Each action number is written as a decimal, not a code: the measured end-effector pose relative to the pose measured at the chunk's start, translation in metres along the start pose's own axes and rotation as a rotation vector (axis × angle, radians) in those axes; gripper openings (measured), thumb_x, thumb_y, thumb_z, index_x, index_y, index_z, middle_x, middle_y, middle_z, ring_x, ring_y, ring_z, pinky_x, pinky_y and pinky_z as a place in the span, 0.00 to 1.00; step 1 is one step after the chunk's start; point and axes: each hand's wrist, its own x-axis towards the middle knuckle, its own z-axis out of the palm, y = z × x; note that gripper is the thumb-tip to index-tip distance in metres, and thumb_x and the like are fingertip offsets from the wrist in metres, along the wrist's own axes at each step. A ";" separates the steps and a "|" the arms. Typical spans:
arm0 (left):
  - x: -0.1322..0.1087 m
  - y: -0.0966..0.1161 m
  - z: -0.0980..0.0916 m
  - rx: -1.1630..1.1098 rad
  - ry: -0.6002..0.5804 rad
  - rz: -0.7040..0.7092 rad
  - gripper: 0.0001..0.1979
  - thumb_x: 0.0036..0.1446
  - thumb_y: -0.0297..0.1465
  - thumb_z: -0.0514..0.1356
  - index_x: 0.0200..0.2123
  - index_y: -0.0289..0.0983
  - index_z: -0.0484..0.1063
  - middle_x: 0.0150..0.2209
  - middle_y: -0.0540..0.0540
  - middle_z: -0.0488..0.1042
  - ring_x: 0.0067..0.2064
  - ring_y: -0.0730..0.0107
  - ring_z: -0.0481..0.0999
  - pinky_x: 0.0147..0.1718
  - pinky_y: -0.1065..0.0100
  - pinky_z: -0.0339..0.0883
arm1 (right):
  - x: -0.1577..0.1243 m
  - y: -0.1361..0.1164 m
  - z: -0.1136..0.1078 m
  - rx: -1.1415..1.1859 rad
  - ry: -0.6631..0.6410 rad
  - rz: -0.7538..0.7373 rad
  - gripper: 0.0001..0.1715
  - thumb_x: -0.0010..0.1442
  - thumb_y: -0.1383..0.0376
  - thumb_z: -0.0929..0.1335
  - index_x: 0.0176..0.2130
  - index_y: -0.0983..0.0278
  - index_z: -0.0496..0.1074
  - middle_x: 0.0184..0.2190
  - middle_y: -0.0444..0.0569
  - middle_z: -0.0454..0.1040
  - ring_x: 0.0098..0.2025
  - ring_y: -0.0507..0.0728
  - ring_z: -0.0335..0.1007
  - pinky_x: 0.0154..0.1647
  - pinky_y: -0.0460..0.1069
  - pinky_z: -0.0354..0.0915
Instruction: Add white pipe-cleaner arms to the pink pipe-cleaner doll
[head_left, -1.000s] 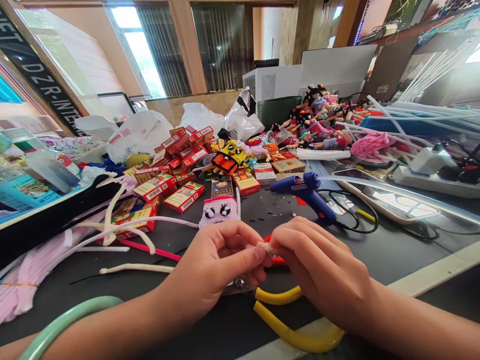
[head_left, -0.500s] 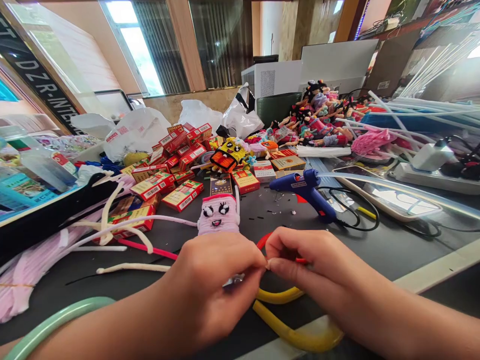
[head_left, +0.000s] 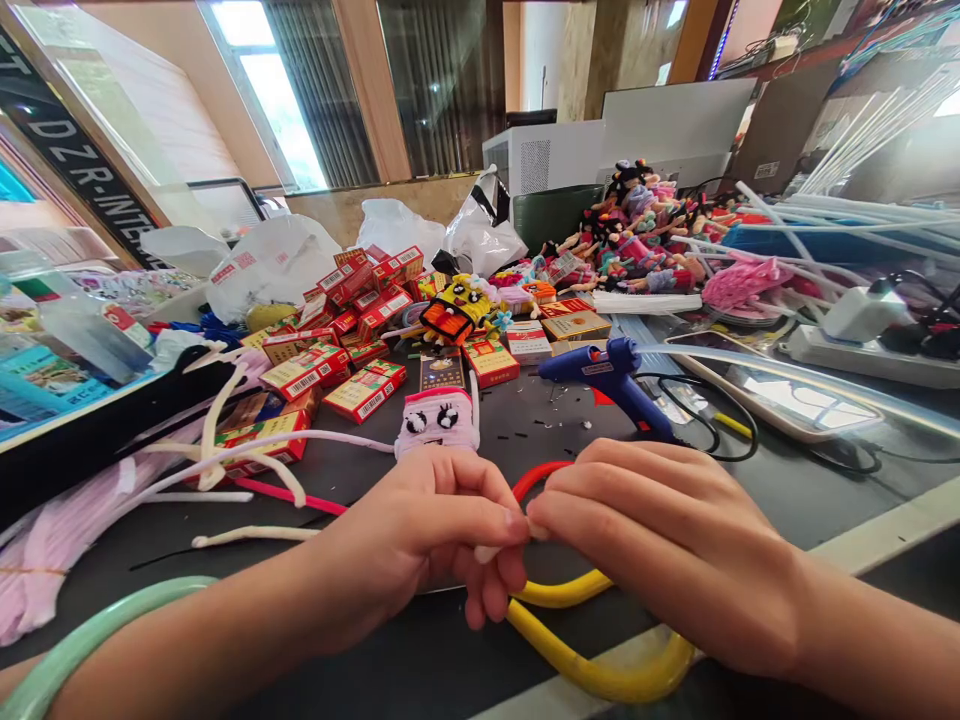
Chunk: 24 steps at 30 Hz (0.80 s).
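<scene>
White fibre (head_left: 487, 553) sits pinched between the left grip (head_left: 409, 535) and right grip (head_left: 660, 540), above yellow tubing (head_left: 577, 665).

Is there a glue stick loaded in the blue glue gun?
Yes, loaded: a long clear glue stick runs out of the back of the blue glue gun.

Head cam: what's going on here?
A person pinches a small white piece between the left hand and the right hand. A pink fuzzy figure with googly eyes sits just beyond the hands, and a blue glue gun lies off to the right.
</scene>
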 end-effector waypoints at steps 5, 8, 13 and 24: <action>-0.001 0.000 0.000 0.067 -0.008 -0.002 0.12 0.41 0.33 0.72 0.21 0.35 0.71 0.17 0.50 0.74 0.18 0.77 0.70 0.16 0.79 0.63 | -0.003 -0.001 0.001 -0.011 -0.015 -0.035 0.23 0.72 0.68 0.54 0.34 0.63 0.72 0.31 0.49 0.77 0.30 0.55 0.68 0.30 0.52 0.60; -0.002 0.000 -0.002 0.199 0.000 0.038 0.14 0.42 0.35 0.72 0.21 0.35 0.70 0.18 0.50 0.74 0.18 0.76 0.69 0.16 0.78 0.60 | 0.001 -0.002 -0.001 -0.031 -0.045 -0.038 0.23 0.71 0.70 0.55 0.32 0.63 0.72 0.28 0.47 0.76 0.26 0.54 0.64 0.25 0.52 0.57; -0.008 -0.002 0.000 0.588 0.046 0.292 0.10 0.51 0.31 0.67 0.23 0.37 0.69 0.21 0.52 0.71 0.23 0.75 0.69 0.22 0.77 0.61 | 0.009 -0.006 -0.005 0.101 -0.106 0.042 0.21 0.65 0.76 0.56 0.28 0.63 0.69 0.23 0.43 0.71 0.23 0.51 0.60 0.22 0.48 0.55; -0.008 0.000 0.001 0.863 0.159 0.510 0.11 0.59 0.33 0.60 0.26 0.36 0.74 0.21 0.52 0.70 0.23 0.76 0.66 0.22 0.76 0.57 | 0.012 -0.005 -0.004 0.484 -0.110 0.462 0.14 0.65 0.70 0.65 0.28 0.65 0.72 0.21 0.40 0.69 0.22 0.47 0.62 0.23 0.41 0.58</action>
